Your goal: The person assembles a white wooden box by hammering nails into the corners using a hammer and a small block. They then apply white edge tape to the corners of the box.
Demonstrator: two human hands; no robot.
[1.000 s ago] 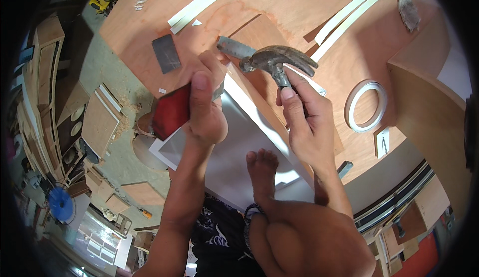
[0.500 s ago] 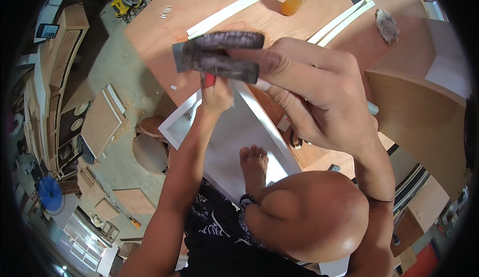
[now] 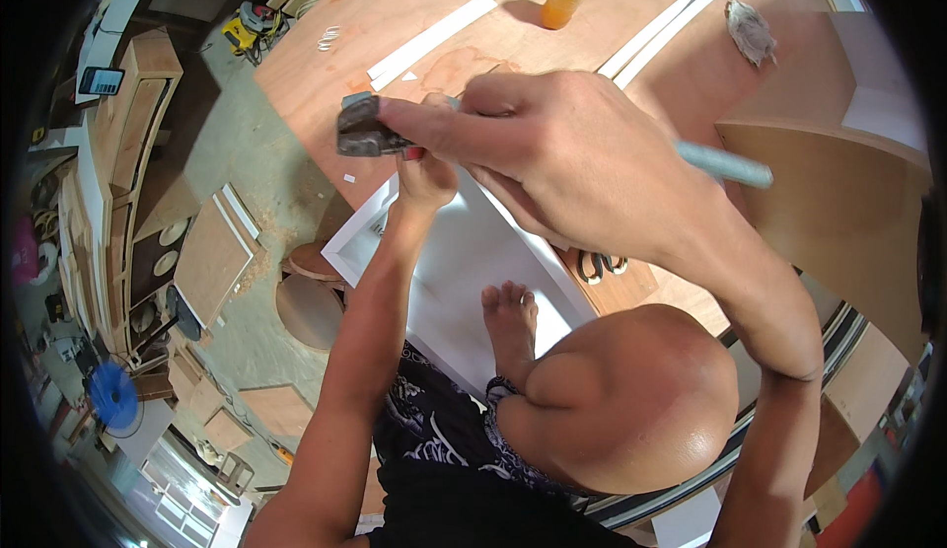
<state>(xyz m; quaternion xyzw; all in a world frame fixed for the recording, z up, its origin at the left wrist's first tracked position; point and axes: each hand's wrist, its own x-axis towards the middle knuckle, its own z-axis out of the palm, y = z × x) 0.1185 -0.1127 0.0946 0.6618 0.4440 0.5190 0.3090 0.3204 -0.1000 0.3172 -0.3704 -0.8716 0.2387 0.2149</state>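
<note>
Leftward, past the edge of the plywood worktop (image 3: 296, 84), a phone (image 3: 101, 80) rests on a ledge and a yellow corded power tool (image 3: 254, 27) lies on the floor. Farther in, the claw hammer (image 3: 361, 130) has its dark head above the left part of the white shallow box (image 3: 469, 247). Just beside the head, the left hand (image 3: 431, 183) is closed around a red tool (image 3: 413, 153), of which only a sliver shows. Whether hammer and red tool touch cannot be told, since the head and the right hand cover the spot. The step in hand looks like steadying that tool and tapping it. A clean tap would call for a steady left grip, the hammer face square to the tool and the left fingers clear of it. A bare foot (image 3: 508, 321) stands on the box. Next comes the right hand (image 3: 552, 144), wrapped around the hammer, whose pale handle end sticks out past the wrist, blurred. Below that hand lie black-handled scissors (image 3: 602, 267), partly hidden; well apart at the upper right is a crumpled rag (image 3: 752, 33).
</note>
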